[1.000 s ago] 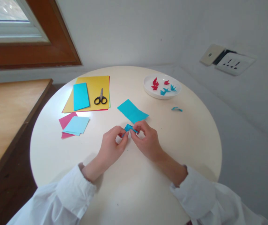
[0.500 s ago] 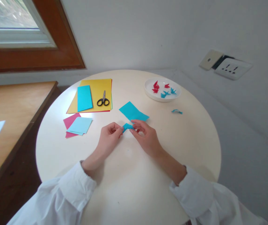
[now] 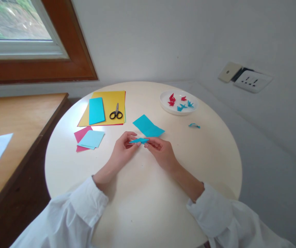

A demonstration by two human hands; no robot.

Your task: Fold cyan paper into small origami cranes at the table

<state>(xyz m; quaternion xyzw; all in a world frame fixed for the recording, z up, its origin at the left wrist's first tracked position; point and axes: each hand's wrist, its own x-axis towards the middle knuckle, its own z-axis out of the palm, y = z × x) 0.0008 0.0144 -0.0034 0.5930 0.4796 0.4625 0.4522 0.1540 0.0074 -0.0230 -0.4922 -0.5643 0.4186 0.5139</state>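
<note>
A small folded blue paper piece (image 3: 139, 140) is held just above the round cream table (image 3: 142, 193). My left hand (image 3: 123, 151) pinches its left end and my right hand (image 3: 160, 151) pinches its right end, fingers curled on both. Just beyond the hands lies a flat blue paper sheet (image 3: 148, 126).
A white plate (image 3: 179, 107) with small red and blue folded figures sits at the back right, a blue scrap (image 3: 194, 125) beside it. Black scissors (image 3: 116, 112) and a blue strip (image 3: 96, 110) rest on yellow paper (image 3: 110, 98). Pale blue and pink sheets (image 3: 91, 139) lie left. A wooden desk (image 3: 16, 117) stands at left.
The blue piece went from a bunched shape to a flatter, longer one stretched between both hands. The view tilted slightly, shifting everything down in the picture.
</note>
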